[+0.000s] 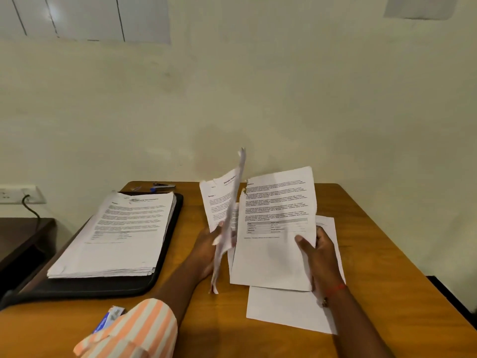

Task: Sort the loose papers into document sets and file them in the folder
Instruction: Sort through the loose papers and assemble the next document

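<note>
Holding papers in both hands above the table point(387, 267), the person seems to compare pages, probably to decide which set each one belongs to. The left hand point(210, 245) grips a bundle of sheets point(218, 202) near the lower edge, with the thumb on the front. One sheet of it stands almost edge-on to the camera, so its face cannot be read. The right hand point(318, 251) pinches a single printed page point(276, 202) at its lower right part, thumb in front and fingers behind, and tilts it up, I think for reading the heading. This page carries several paragraphs and a small grid with a grey top row. Its upper left corner looks torn (perhaps a staple was there, I cannot be sure). Under the hands some loose sheets point(286, 308) lie flat on the wood, partly covered. To the left, well apart from the hands, the black folder point(144, 285) lies open with a thick stack point(124, 241) of printed pages on it, the edges fairly even, which suggests sets already filed. What looks like a stapler point(164, 187) rests at the far edge, behind the folder. In my judgement much of the sorting is done, but it is not finished.
</note>
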